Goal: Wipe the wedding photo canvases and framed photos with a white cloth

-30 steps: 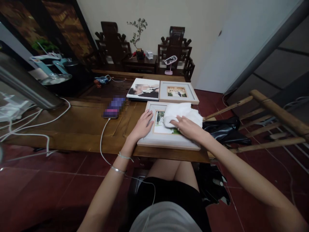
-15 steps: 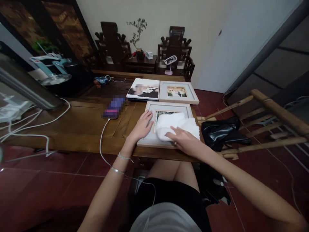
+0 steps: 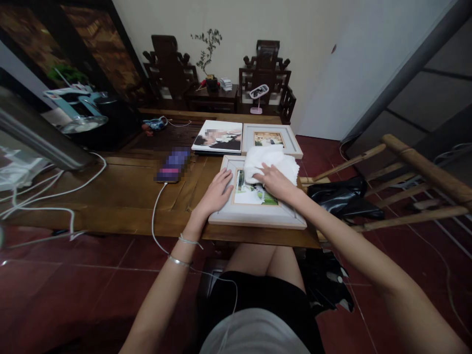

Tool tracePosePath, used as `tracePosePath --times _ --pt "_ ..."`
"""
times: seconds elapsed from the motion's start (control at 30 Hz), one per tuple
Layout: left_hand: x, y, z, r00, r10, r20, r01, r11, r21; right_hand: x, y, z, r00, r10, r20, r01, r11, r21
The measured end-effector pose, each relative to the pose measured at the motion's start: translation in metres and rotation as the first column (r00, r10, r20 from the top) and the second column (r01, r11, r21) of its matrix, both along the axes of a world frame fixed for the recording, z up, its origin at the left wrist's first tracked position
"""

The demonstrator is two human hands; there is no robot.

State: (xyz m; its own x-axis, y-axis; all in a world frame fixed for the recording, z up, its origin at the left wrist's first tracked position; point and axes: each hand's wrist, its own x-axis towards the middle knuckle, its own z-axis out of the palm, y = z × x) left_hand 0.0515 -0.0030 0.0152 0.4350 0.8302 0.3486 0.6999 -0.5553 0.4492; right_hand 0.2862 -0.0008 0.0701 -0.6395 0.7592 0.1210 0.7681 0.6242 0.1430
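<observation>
At the table (image 3: 121,187) edge, left hand (image 3: 217,191) lies flat and open on the near frame (image 3: 254,216), pinning it; right hand (image 3: 275,181) presses a cloth (image 3: 269,160) onto its upper glass, fingers spread.

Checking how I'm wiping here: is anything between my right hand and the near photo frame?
Yes: the white cloth lies under the right hand, bunched over the near photo frame's far right part. The left hand rests bare on the frame's left border, with nothing between.
</observation>
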Motion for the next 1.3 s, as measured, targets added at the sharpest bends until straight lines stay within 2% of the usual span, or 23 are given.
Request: tracePosePath --times 0.1,0.23,0.37,0.5,0.63,0.83,0.93,1.0,1.1,1.2,1.3 --pt "0.001 0.000 0.000 1.000 0.000 0.002 0.000 1.000 0.004 -0.003 -0.040 0.008 0.999 0.045 -0.023 -0.047 0.994 -0.100" --pt "0.001 0.000 0.000 1.000 0.005 0.008 -0.005 1.000 0.004 -0.004 -0.090 0.035 0.994 0.080 -0.069 -0.098 0.942 -0.321" --pt "0.002 -0.001 0.001 1.000 0.009 0.013 -0.009 1.000 -0.001 -0.008 -0.113 0.049 0.985 0.132 -0.113 -0.167 0.897 -0.409" --pt "0.001 0.000 0.000 1.000 0.008 0.003 -0.008 1.000 0.007 -0.015 -0.099 0.032 0.987 0.114 -0.110 -0.145 0.930 -0.337" --pt "0.001 0.002 -0.003 1.000 0.001 0.021 -0.001 1.000 0.013 -0.012 -0.059 0.012 0.993 0.097 -0.067 -0.109 0.968 -0.224" --pt "0.000 0.003 -0.005 0.999 -0.002 0.036 0.002 1.000 -0.003 -0.013 0.001 0.011 1.000 -0.029 0.010 0.030 0.998 -0.049" --pt "0.000 0.003 -0.005 0.999 -0.008 0.047 0.008 1.000 -0.005 -0.021 0.012 0.008 0.998 -0.066 0.004 0.067 0.997 -0.049" --pt "0.000 0.003 -0.005 0.999 -0.014 0.046 0.014 1.000 -0.002 -0.026 0.009 0.006 0.997 -0.076 0.016 0.077 0.994 -0.075" --pt "0.000 0.004 -0.006 0.999 -0.014 0.044 0.014 1.000 0.009 -0.030 -0.013 0.009 0.998 -0.046 0.032 0.050 0.992 -0.113" --pt "0.000 0.003 -0.006 0.999 -0.005 0.035 0.004 1.000 0.017 -0.031 -0.047 0.023 0.999 0.036 0.020 -0.031 0.978 -0.208" --pt "0.001 0.003 -0.005 1.000 0.000 0.026 0.000 1.000 0.011 -0.030 -0.082 0.041 0.994 0.111 -0.002 -0.105 0.932 -0.347"
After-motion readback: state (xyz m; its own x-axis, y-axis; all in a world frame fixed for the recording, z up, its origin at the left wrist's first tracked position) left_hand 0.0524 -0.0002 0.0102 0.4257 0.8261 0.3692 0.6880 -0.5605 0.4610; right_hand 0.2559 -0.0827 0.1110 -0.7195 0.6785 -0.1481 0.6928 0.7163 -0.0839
